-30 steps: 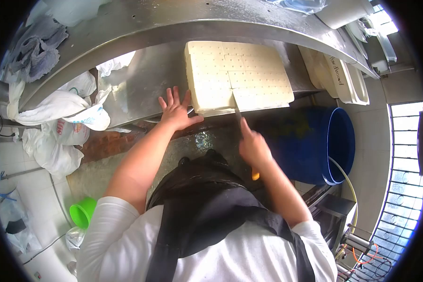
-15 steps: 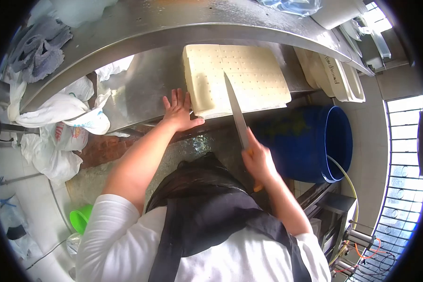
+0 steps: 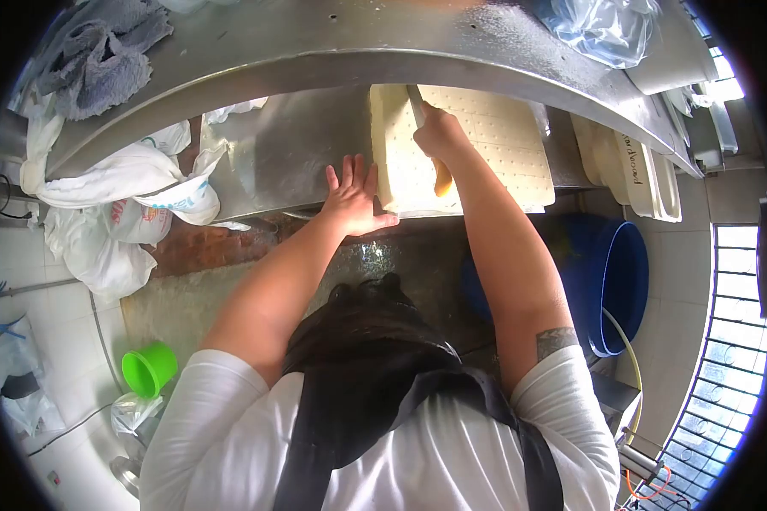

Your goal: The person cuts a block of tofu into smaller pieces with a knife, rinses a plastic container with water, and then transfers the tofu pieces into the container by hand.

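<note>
A large pale-yellow slab [image 3: 507,157], apparently cheese, has rows of small dimples over its top and lies on a steel table [image 3: 298,140]. My right hand [image 3: 441,136] is wrapped round a knife [image 3: 443,180] with an orange-yellow handle, over the far part of the slab. The handle end points back toward me, and the blade runs away from me, its tip hidden under the upper shelf's edge. Against the slab's left side, near the front corner, rests my left hand [image 3: 351,203], fingers spread and thumb along the front edge.
A steel shelf [image 3: 383,64] overhangs the slab's far side. White plastic bags [image 3: 111,247] hang at left, with a green bucket [image 3: 149,370] below. Right of the slab stand a blue barrel [image 3: 620,289] and cream plastic trays [image 3: 631,166].
My right hand has carried the knife forward, from before the slab's front edge to over its far part. My left hand stays at the slab's left side. The head view has shifted.
</note>
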{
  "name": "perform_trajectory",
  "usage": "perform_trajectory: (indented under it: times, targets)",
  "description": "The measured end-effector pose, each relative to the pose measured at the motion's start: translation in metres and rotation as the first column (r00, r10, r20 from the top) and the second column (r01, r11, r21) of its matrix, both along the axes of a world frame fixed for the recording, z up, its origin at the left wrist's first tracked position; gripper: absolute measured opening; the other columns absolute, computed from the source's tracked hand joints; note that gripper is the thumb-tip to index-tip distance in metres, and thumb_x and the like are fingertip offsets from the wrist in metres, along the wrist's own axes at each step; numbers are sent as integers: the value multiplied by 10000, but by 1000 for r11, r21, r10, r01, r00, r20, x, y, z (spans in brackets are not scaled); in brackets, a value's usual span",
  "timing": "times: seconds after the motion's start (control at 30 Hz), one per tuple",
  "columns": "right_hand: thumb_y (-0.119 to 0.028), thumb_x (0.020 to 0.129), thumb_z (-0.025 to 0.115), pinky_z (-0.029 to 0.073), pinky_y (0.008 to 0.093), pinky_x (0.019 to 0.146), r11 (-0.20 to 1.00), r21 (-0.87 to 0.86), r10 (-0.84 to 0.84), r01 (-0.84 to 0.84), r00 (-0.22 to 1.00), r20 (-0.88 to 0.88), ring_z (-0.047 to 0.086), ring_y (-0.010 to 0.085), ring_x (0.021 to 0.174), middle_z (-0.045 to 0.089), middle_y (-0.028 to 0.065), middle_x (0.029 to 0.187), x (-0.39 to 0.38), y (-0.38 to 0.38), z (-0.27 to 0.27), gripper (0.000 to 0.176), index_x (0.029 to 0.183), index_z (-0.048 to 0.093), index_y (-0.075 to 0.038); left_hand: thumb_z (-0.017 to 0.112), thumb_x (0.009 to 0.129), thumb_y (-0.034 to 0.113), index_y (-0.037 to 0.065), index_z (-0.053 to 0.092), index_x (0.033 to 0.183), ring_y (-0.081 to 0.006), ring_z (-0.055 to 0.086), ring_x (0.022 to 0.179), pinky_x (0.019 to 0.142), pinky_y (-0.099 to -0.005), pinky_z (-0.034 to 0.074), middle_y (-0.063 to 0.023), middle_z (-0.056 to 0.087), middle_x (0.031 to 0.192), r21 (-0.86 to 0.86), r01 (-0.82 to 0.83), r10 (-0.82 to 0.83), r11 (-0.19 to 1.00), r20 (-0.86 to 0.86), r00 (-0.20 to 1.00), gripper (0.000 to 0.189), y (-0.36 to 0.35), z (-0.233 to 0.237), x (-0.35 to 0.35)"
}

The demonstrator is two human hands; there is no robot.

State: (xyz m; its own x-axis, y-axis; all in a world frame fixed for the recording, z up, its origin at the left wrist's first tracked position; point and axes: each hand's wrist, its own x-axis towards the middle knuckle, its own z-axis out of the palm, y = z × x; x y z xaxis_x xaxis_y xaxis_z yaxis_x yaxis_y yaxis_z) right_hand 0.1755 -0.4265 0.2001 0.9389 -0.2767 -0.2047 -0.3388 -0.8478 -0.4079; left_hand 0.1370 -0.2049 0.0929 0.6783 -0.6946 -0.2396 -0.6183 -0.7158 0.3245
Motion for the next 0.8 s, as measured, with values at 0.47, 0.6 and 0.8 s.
perform_trajectory:
  times: [0.47,0.6,0.8]
  targets:
    - [-73,904,579,579,534,826,997,-59,41,-49,990,-132,710,458,923,706,292,979,-251,78,10,707,1569,359,26,652,814,826,2,134,1677,-477,-51,1620,1240,-745,13,-313,42,1737,36,5,-6,999,30,1000,1301,-2,0,-3]
    - [-109,935,607,578,524,814,1000,-13,-27,25,973,-228,712,437,895,705,235,989,-366,91,31,745,1630,341,-104,642,826,832,14,94,1686,-464,-78,1622,1247,-728,-17,-303,3,1743,48,-1,1,999,1,1000,1307,-3,-4,-4]
    - [-34,901,696,581,451,829,945,205,-218,255,958,-185,726,401,875,701,229,967,-465,58,52,809,1639,399,-176,648,815,847,-5,-9,1682,-484,-138,1609,1235,-731,-35,-322,-71,1736,101,-11,15,995,-33,999,1382,-11,-3,-3]
